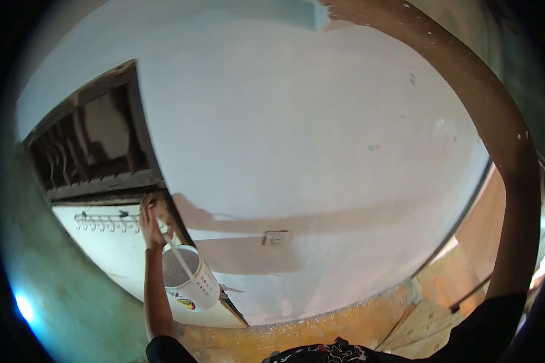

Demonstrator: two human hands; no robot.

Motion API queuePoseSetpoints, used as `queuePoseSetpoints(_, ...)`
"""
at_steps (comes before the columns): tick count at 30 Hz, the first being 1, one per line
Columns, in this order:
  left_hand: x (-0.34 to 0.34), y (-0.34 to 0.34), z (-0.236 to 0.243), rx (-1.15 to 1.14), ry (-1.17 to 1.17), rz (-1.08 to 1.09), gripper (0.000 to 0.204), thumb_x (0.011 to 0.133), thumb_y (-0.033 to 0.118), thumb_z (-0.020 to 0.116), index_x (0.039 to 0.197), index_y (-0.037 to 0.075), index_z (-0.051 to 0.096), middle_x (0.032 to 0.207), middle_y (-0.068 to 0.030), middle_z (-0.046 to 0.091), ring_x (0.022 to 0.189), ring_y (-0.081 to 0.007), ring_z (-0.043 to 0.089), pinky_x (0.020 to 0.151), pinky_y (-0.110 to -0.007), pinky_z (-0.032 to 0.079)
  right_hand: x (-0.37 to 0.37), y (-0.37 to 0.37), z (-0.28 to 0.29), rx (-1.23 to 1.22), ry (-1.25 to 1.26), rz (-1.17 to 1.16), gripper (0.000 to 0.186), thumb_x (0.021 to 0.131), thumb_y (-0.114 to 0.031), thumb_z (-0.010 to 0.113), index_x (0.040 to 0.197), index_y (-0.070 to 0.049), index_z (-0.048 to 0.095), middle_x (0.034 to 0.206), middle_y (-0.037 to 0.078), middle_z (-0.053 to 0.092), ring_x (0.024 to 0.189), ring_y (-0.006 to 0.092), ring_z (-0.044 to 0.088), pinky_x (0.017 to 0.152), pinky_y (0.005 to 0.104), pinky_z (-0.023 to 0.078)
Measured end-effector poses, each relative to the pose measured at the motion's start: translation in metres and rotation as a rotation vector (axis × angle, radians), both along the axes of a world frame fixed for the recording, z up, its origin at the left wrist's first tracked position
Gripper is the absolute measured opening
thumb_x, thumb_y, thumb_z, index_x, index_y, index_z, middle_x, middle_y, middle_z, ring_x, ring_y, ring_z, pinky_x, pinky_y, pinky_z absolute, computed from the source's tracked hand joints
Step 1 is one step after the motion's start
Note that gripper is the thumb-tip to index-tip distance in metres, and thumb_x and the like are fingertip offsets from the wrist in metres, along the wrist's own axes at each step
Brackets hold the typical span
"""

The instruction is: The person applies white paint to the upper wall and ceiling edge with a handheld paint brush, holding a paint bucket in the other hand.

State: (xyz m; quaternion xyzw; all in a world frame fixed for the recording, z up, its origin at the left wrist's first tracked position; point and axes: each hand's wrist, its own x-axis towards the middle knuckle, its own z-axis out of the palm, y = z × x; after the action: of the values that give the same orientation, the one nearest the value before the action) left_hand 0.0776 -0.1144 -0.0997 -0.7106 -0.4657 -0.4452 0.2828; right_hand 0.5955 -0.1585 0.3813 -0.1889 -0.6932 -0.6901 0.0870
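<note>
My left hand is raised by the lower corner of the wooden window frame, its fingers pointing up. A white plastic bucket hangs from that hand by its pale handle, tilted toward me, with printed marks and a coloured label on its side. The greyish inside shows, but what it holds is unclear. My right arm, speckled with white paint, arches up to the wall's top. There my right hand, partly cut off by the picture's edge, grips a light-blue thing with a ragged whitish edge against the wall.
A white wall fills the middle, with a few scuffs and a socket plate low down. Left of it, below the window, a row of hooks hangs on a pale panel. White specks dot the orange-brown floor. A ribbed panel stands at right.
</note>
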Motion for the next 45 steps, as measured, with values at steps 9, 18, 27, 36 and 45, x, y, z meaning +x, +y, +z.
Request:
queuePoseSetpoints(9, 0.055, 0.027, -0.009, 0.016, -0.056, -0.139, 0.062, 0.063, 0.020, 0.061, 0.122, 0.002, 0.049, 0.136, -0.0218, 0.044, 0.128, -0.0439, 0.041, 0.106, -0.052, 0.036, -0.193, -0.053, -0.055, -0.100, 0.160, 0.000, 0.026, 0.077, -0.022, 0.076, 0.098, -0.012, 0.067, 0.091, 0.006, 0.067, 0.088, 0.0238, 0.064, 0.080, 0.0383, 0.052)
queuePoseSetpoints(18, 0.058, 0.015, 0.003, -0.074, 0.025, -0.164, 0.070, 0.071, 0.026, 0.064, 0.132, 0.003, 0.042, 0.145, -0.0236, 0.034, 0.133, -0.0447, 0.034, 0.109, -0.055, 0.031, 0.131, -0.044, -0.057, -0.031, 0.566, -0.015, 0.041, 0.084, -0.022, 0.071, 0.124, -0.022, 0.064, 0.104, 0.008, 0.068, 0.100, 0.0255, 0.062, 0.091, 0.0372, 0.051)
queuePoseSetpoints(27, 0.085, -0.018, 0.013, -0.197, 0.239, -0.092, 0.079, 0.076, 0.026, 0.073, 0.142, 0.010, 0.033, 0.148, -0.0230, 0.028, 0.136, -0.0443, 0.029, 0.110, -0.057, 0.029, 0.329, -0.179, -0.287, -0.082, 1.302, -0.004, 0.030, 0.097, -0.018, 0.057, 0.119, 0.000, 0.064, 0.102, 0.018, 0.069, 0.090, 0.0274, 0.066, 0.083, 0.0380, 0.051)
queuePoseSetpoints(36, 0.154, -0.090, -0.063, -0.450, -0.365, -0.153, 0.014, 0.084, 0.012, 0.073, 0.080, 0.003, 0.064, 0.055, -0.0084, 0.057, 0.050, -0.0169, 0.057, 0.053, -0.029, 0.045, 0.220, -0.272, -0.726, -0.281, 2.600, 0.145, 0.037, 0.094, -0.020, 0.065, 0.125, 0.000, 0.056, 0.071, 0.000, 0.051, 0.059, 0.0082, 0.039, 0.049, 0.0266, 0.029)
queuePoseSetpoints(45, 0.220, -0.164, -0.154, -0.667, -0.629, -0.244, 0.010, 0.087, 0.010, 0.071, 0.085, 0.003, 0.065, 0.051, 0.0018, 0.044, 0.048, -0.0038, 0.037, 0.046, -0.025, 0.029, 0.186, -0.275, -0.692, -0.980, 2.346, 0.039, 0.028, 0.092, -0.011, 0.062, 0.117, 0.000, 0.061, 0.060, -0.003, 0.040, 0.054, 0.0068, 0.036, 0.049, 0.0286, 0.027)
